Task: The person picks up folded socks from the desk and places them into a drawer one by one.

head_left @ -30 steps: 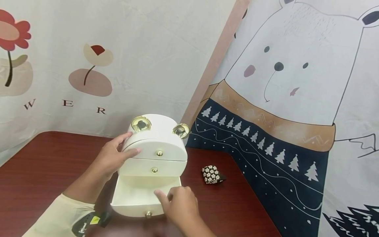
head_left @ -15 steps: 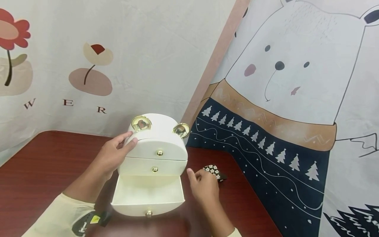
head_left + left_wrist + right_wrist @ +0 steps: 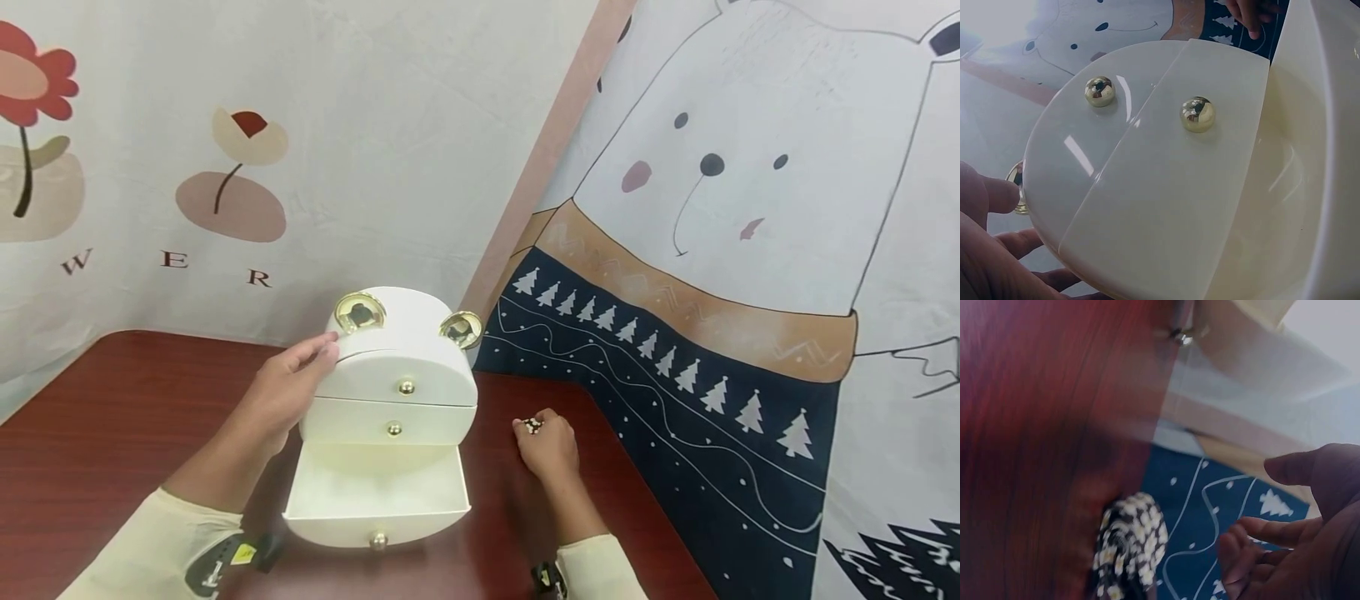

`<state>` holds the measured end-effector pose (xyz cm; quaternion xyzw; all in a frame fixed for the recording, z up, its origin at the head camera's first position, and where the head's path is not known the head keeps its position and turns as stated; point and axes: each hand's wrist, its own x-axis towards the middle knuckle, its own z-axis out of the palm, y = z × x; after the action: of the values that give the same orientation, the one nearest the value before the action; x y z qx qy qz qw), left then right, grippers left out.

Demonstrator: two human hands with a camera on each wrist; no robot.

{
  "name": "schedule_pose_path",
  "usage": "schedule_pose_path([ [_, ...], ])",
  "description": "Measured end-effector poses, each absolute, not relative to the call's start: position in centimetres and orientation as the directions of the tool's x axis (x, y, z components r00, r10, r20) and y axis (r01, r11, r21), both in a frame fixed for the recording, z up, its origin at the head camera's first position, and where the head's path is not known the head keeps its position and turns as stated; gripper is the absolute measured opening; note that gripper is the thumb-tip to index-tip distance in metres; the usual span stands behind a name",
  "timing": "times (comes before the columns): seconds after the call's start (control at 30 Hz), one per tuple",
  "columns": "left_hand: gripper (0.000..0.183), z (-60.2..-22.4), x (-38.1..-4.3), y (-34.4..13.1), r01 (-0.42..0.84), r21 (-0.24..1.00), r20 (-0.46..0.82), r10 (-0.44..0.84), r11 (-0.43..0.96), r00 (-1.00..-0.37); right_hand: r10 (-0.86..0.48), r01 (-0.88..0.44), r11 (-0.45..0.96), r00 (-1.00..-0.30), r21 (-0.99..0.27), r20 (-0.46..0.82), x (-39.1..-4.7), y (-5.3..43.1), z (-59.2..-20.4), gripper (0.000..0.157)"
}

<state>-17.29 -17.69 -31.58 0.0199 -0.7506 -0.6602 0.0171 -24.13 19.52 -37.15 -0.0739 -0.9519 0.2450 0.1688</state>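
Observation:
A white drawer chest (image 3: 442, 375) with gold knobs and two round gold eyes stands upright on the table. Its bottom drawer (image 3: 330, 529) is pulled out, bare inside. My left hand (image 3: 281, 396) rests against the chest's upper left side; in the left wrist view the fingers (image 3: 1019, 242) lie along the curved edge, thumb beside a gold eye (image 3: 1019, 187). Right of the chest, my right hand (image 3: 551, 447) is over a rolled black cloth with white flowers (image 3: 532, 426), partly covering it. The right wrist view shows loosely bent fingers apart from that cloth (image 3: 1135, 537).
The dark red wooden table (image 3: 187, 392) runs back to a white wall hanging (image 3: 420, 150) with printed flowers. A bear-print hanging (image 3: 750, 350) borders the table on the right. Black straps with devices sit at both wrists.
My right hand has moved from the bottom drawer's front, rightward to the flowered cloth. My left thumb has slid up off the chest's front face to its upper edge.

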Motion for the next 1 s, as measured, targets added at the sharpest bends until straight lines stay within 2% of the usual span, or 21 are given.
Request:
schedule_pose_path([
  [0.3,0.066,-31.5,-17.4,-17.5,-0.039,0.992,-0.03,-0.078,0.119,-0.997,0.239,0.165,0.881,-0.964,-0.443,0.117,-27.0,22.0,-37.7,0.06],
  [0.5,0.065,-31.5,-17.3,-17.3,-0.04,0.993,-0.03,-0.091,0.113,-0.995,0.267,0.217,0.882,-0.962,-0.418,0.063,-28.1,22.5,-38.3,0.068],
  [0.8,0.065,-31.5,-17.3,-17.3,-0.045,0.993,-0.035,-0.094,0.105,-0.995,0.284,0.261,0.867,-0.959,-0.424,-0.01,-28.8,22.5,-38.9,0.093],
  [1.0,0.065,-31.4,-17.3,-17.4,-0.044,0.992,-0.033,-0.094,0.114,-0.995,0.271,0.265,0.859,-0.961,-0.438,-0.05,-29.3,22.4,-39.4,0.095],
])
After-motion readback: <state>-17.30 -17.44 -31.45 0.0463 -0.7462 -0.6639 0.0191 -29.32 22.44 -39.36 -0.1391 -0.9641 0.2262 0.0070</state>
